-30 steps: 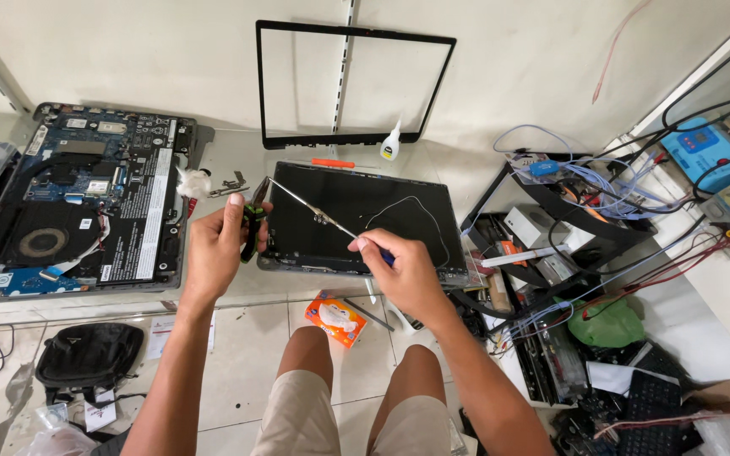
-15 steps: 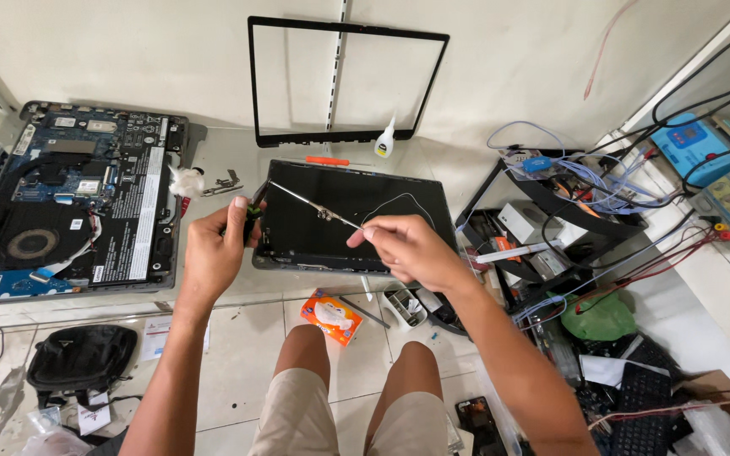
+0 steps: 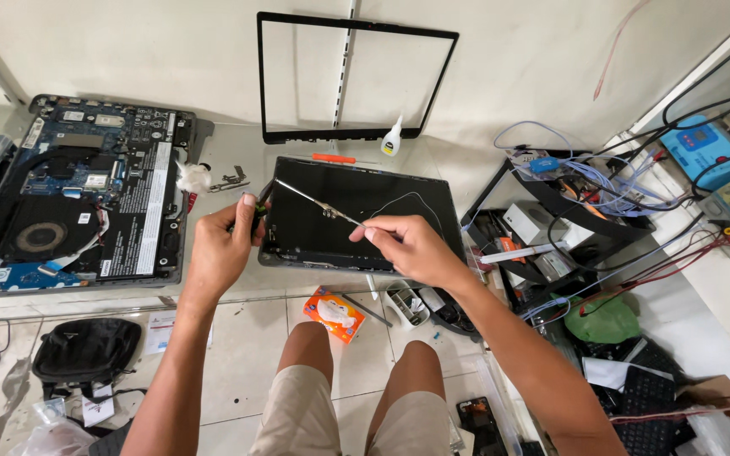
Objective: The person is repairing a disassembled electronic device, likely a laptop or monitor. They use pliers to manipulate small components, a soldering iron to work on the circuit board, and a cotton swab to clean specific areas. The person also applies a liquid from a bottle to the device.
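R hand (image 3: 405, 247) pinches one thin metal hinge strip (image 3: 318, 203) at its near end; the strip slants up-left over the dark laptop lid (image 3: 382, 211). L hand (image 3: 223, 249), just left of the strip's far end, is closed on one dark-handled screwdriver (image 3: 258, 215) at the lid's left edge. Beyond the grip: 1 black screen bezel (image 3: 352, 76) (leaning on the wall), 1 small glue bottle (image 3: 392, 138). Far left: 1 opened laptop base (image 3: 86, 198).
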